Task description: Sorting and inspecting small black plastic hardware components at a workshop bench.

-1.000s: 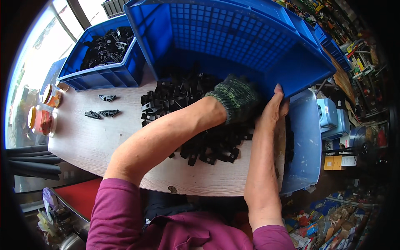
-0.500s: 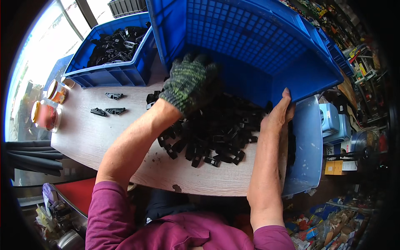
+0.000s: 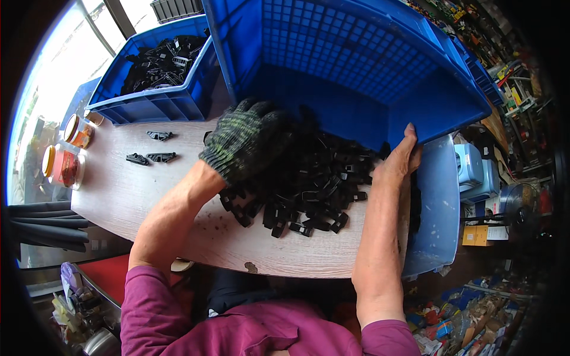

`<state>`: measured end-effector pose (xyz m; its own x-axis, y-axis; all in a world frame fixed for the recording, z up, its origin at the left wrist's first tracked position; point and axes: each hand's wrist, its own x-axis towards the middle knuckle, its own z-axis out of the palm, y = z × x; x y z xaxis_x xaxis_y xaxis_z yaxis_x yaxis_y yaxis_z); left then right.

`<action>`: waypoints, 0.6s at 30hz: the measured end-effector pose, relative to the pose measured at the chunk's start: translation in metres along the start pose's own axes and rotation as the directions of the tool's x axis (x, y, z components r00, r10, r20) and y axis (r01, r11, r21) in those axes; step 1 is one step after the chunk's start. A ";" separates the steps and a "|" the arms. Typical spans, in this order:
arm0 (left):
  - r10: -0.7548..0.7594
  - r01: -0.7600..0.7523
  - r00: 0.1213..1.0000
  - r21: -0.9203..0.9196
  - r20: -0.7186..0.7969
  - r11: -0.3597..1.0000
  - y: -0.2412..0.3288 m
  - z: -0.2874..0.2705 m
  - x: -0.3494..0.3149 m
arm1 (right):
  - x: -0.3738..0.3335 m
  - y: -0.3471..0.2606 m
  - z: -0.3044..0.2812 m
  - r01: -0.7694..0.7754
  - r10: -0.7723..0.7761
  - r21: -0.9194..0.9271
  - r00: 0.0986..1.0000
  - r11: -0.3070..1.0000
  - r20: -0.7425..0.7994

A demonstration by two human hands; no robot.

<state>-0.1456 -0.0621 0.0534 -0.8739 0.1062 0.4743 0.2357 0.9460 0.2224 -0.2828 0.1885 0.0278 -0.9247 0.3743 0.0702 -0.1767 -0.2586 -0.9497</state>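
A large blue plastic crate [image 3: 332, 83] is tipped on its side, its mouth facing me, over the table. My right hand [image 3: 399, 157] is bare and grips its lower right rim, thumb up on the inside. My left hand [image 3: 246, 139], in a dark green-and-black knitted glove, lies over the left part of a heap of small black plastic parts [image 3: 309, 196] spilling at the crate's mouth. Its fingers look stretched out over the parts, their tips partly lost against the dark heap.
A smaller blue bin [image 3: 148, 98] full of black clips stands back left. Three black clips [image 3: 160, 157] lie apart on the pale wooden table [image 3: 119, 190], near two lidded jars [image 3: 65, 165]. A pale blue tub [image 3: 436, 213] adjoins the table's right edge.
My left hand has drawn back out of the crate, toward me and to the left, over the heap. My right hand and the tipped crate have hardly moved.
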 end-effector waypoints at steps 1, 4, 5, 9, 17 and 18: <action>0.051 -0.053 0.996 -0.017 -0.071 0.998 -0.001 0.001 -0.003 | 0.001 0.000 -0.001 0.025 -0.025 0.017 1.000 1.000 0.011; 0.010 -0.020 0.985 -0.056 -0.174 0.998 -0.008 0.001 -0.010 | -0.004 -0.005 0.002 -0.017 0.018 0.018 0.998 1.000 -0.055; 0.007 -0.017 0.985 -0.054 -0.171 0.998 -0.009 0.001 -0.011 | -0.004 -0.005 0.002 -0.022 0.023 0.018 0.998 1.000 -0.053; -0.118 0.066 0.960 -0.204 -0.255 0.977 -0.005 -0.001 -0.011 | -0.005 -0.009 0.003 -0.027 0.027 0.011 0.998 1.000 -0.048; 0.006 -0.009 0.984 -0.017 -0.176 1.000 0.005 -0.009 -0.005 | -0.007 -0.008 0.006 -0.004 0.005 0.024 0.999 1.000 -0.040; -0.005 -0.001 0.987 -0.037 -0.162 0.999 0.008 -0.007 0.002 | -0.008 -0.009 0.007 -0.001 0.003 0.031 0.999 1.000 -0.050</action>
<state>-0.1424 -0.0567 0.0615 -0.7947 0.0505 0.6049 0.2520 0.9341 0.2530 -0.2762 0.1821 0.0378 -0.9073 0.4172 0.0522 -0.1860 -0.2868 -0.9398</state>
